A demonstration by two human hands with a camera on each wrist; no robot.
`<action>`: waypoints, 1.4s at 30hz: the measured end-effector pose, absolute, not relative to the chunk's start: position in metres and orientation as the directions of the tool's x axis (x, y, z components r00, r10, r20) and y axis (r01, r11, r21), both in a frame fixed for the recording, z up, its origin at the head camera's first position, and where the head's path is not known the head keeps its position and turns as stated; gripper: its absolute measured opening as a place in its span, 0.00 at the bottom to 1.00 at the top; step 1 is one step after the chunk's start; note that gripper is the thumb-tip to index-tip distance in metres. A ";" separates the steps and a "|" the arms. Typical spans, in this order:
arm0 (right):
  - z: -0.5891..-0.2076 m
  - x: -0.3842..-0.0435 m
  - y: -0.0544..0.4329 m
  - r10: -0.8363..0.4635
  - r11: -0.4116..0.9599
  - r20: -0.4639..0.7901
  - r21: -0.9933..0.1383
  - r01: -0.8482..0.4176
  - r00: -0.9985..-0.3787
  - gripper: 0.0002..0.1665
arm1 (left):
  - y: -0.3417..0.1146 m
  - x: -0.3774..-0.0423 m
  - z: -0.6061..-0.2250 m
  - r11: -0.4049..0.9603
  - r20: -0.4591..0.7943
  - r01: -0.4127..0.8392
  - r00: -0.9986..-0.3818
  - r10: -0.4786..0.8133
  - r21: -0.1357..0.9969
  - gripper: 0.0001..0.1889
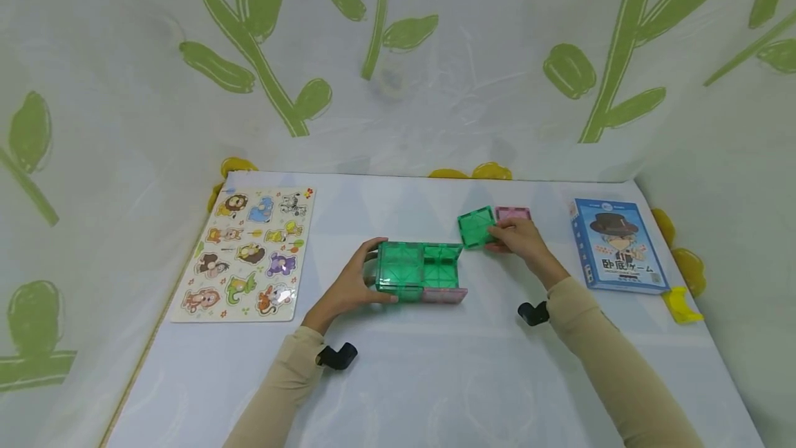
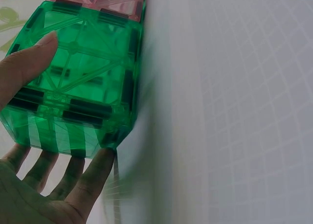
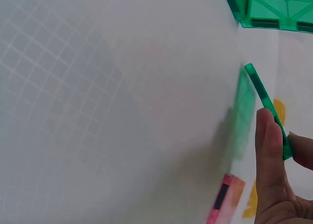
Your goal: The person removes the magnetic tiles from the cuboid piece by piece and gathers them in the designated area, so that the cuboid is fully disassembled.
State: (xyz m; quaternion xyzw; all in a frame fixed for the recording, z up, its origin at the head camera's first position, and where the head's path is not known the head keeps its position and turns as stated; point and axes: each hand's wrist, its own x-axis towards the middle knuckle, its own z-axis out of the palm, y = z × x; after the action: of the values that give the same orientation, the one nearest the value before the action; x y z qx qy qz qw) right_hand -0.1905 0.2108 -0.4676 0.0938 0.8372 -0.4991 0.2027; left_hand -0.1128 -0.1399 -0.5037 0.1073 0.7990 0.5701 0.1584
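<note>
Steady the boxy green-and-pink plastic structure (image 1: 413, 272) clamped in your left fingers (image 2: 93, 177), aligning the square green plastic tile (image 1: 476, 227) your right fingers (image 3: 270, 155) pinch.

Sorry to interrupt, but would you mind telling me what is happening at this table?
A person's left hand grips a box-like structure of green and pink magnetic tiles, whose right section looks open on top. Their right hand pinches a loose green square tile above the table, apart from the structure. A pink tile shows just beyond the right hand.
</note>
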 end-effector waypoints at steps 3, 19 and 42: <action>-0.471 -0.194 0.209 -0.042 0.488 -0.437 -0.793 0.363 -0.898 0.27 | -0.140 -0.113 -0.503 0.327 -0.129 -0.007 -0.927 0.353 0.945 0.58; -0.482 -0.202 0.207 0.071 0.524 -0.478 -0.729 0.440 -0.876 0.28 | -0.139 -0.112 -0.503 0.317 -0.131 -0.012 -0.925 0.356 0.948 0.57; -0.496 -0.203 0.203 0.077 0.606 -0.346 -0.728 0.320 -0.935 0.23 | -0.139 -0.110 -0.500 0.335 -0.132 -0.010 -0.930 0.344 0.942 0.58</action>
State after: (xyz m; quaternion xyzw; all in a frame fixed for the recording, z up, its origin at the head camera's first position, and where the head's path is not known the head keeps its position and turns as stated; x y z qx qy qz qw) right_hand -0.2031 0.2027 -0.4959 0.1120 0.8849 -0.4294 0.1414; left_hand -0.1104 -0.1391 -0.5001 0.1041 0.8020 0.5672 0.1558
